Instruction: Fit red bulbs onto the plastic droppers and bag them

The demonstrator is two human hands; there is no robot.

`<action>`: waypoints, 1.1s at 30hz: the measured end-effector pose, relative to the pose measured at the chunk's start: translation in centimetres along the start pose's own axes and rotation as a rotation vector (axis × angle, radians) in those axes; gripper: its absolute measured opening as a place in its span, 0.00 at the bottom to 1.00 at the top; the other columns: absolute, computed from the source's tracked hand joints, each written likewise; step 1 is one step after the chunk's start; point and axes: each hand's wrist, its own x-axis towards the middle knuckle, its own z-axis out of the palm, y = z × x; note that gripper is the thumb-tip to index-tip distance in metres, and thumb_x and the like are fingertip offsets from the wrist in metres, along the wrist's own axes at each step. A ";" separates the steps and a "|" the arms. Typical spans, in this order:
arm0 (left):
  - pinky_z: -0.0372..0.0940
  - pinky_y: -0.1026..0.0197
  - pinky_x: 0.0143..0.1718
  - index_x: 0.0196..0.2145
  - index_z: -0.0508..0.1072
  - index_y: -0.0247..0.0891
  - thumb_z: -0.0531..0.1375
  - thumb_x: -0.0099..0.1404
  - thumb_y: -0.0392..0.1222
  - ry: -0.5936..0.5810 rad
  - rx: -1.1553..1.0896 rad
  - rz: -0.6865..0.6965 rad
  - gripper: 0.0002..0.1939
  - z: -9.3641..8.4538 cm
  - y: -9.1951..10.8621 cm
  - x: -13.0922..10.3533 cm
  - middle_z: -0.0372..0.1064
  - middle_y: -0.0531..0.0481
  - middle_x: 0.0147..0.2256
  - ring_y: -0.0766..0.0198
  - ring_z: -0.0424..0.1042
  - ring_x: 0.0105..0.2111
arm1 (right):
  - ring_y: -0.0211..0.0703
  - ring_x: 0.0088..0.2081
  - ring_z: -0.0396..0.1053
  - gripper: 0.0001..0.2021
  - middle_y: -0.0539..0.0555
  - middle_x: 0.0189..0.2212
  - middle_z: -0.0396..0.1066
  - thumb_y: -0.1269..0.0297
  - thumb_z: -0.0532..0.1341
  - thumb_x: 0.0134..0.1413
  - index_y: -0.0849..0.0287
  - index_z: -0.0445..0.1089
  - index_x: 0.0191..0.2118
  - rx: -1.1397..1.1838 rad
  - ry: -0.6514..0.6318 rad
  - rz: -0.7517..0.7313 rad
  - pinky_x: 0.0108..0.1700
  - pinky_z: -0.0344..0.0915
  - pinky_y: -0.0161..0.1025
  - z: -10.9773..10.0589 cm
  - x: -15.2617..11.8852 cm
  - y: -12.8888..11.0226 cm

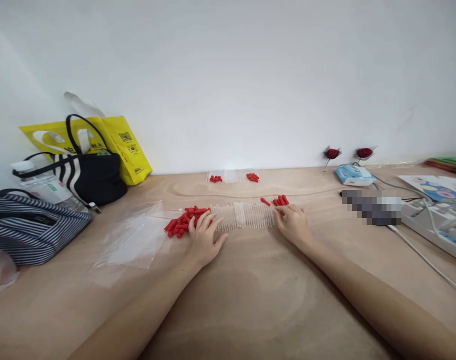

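My left hand [204,237] lies over the right edge of a pile of small red tapered pieces [180,222], fingers spread and touching the nearest ones. Between my hands runs a row of thin clear sticks [243,216], laid side by side. At the row's right end is my right hand [294,224], with thumb and fingertips drawn together; whatever they pinch is too small to make out. One red piece [265,201] shows just left of those fingertips. Beyond the knuckles sits a small group of red pieces [281,200].
Clear plastic bags [133,240] lie left of the pile. Farther back, bags with red pieces [230,176] rest near the wall. A striped pouch [28,225], black bag [96,177] and yellow bag [128,155] stand left. A tissue pack [355,175] and power strip [438,225] are right.
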 end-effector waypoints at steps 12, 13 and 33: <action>0.45 0.40 0.49 0.36 0.69 0.41 0.57 0.57 0.43 0.030 0.031 -0.052 0.08 0.1 -1.4 0.2 0.69 0.45 0.42 0.51 0.63 0.47 | 0.49 0.38 0.66 0.14 0.62 0.37 0.69 0.70 0.47 0.53 0.62 0.67 0.40 -0.243 -0.350 0.147 0.40 0.54 0.44 0.9 1.2 -0.3; 0.44 0.40 0.49 0.36 0.70 0.41 0.57 0.57 0.43 0.026 0.029 -0.053 0.08 0.1 -1.5 0.2 0.69 0.45 0.41 0.51 0.63 0.46 | 0.49 0.38 0.66 0.14 0.63 0.37 0.69 0.70 0.47 0.53 0.62 0.68 0.40 -0.236 -0.361 0.145 0.40 0.54 0.45 0.9 1.2 -0.4; 0.53 0.49 0.37 0.29 0.70 0.39 0.54 0.59 0.38 0.089 0.121 -0.192 0.05 -1.1 -3.0 1.0 0.71 0.48 0.32 0.53 0.67 0.37 | 0.55 0.37 0.65 0.15 0.68 0.35 0.68 0.71 0.46 0.52 0.70 0.69 0.35 -0.403 -0.349 0.263 0.39 0.51 0.50 1.2 2.5 -1.5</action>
